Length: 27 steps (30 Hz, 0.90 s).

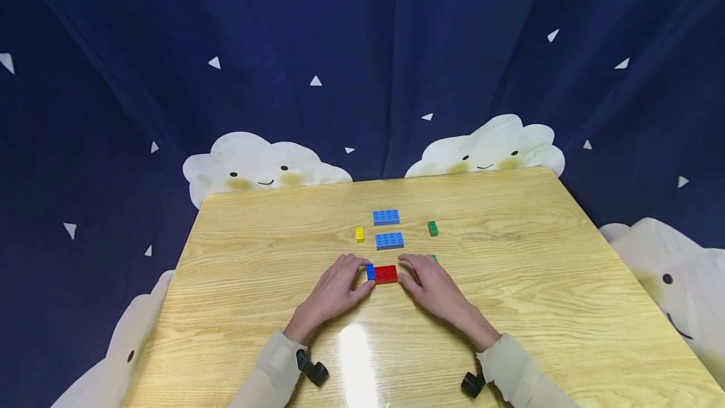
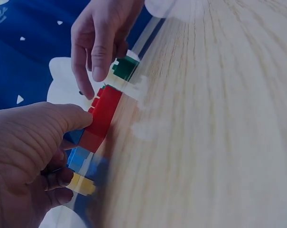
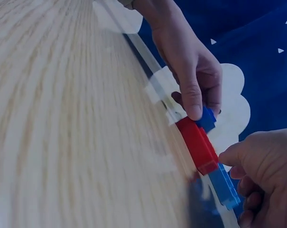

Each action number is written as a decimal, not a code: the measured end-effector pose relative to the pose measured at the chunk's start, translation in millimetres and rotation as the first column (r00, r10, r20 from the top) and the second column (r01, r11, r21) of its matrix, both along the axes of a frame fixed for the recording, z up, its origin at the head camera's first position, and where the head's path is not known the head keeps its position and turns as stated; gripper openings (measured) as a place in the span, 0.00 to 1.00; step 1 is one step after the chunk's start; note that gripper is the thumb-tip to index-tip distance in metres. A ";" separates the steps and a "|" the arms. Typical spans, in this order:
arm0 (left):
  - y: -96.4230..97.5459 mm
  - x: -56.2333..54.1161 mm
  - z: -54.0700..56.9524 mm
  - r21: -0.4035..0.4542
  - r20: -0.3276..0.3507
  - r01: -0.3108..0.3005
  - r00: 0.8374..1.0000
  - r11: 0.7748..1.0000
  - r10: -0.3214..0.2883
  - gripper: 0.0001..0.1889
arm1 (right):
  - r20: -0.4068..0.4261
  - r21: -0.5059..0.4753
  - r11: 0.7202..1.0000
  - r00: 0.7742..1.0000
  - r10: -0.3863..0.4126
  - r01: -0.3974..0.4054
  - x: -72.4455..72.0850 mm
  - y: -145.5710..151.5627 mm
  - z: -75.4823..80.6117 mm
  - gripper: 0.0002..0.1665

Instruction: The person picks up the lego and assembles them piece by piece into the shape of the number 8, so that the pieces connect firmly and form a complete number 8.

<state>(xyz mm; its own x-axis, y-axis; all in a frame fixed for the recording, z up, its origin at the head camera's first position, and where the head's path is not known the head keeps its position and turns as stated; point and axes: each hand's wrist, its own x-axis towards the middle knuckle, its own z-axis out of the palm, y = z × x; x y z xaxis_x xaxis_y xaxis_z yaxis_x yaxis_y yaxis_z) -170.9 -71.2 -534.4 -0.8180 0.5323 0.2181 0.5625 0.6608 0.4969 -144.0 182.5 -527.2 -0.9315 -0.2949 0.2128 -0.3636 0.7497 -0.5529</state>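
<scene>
A red brick lies flat on the wooden table with a small blue brick against its left end. My left hand curls around that blue end, thumb at the front and fingers behind. My right hand holds the red brick's right end with curled fingers. In the left wrist view my left hand is beside the red brick, and the right hand is at its far end. In the right wrist view the left hand's thumb presses the blue brick beside the red brick; the right hand's thumb touches the red one.
Beyond the hands lie two larger light-blue bricks, a small yellow brick on the left and a green brick on the right. Another green piece peeks from behind my right hand. A dark blue curtain hangs behind the table.
</scene>
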 end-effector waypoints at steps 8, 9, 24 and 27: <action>0.5 -0.1 -2.1 0.010 0.022 -0.002 1.000 1.000 0.002 0.21 | -0.025 0.023 0.999 0.999 -0.034 0.035 -1.9 15.6 5.2 0.23; 0.5 0.0 -2.0 0.012 0.024 -0.001 1.000 1.000 0.001 0.21 | -0.024 0.029 0.999 0.999 -0.037 0.037 -2.3 18.0 5.8 0.24; -0.2 -0.7 -2.5 0.015 0.033 0.011 0.999 1.000 -0.011 0.21 | 0.082 0.064 0.997 0.995 -0.047 0.042 -5.3 55.6 6.8 0.36; -0.2 -0.9 -2.1 0.015 0.028 0.012 1.000 1.000 -0.013 0.21 | 0.082 0.069 0.997 0.995 -0.048 0.043 -5.4 59.4 6.7 0.35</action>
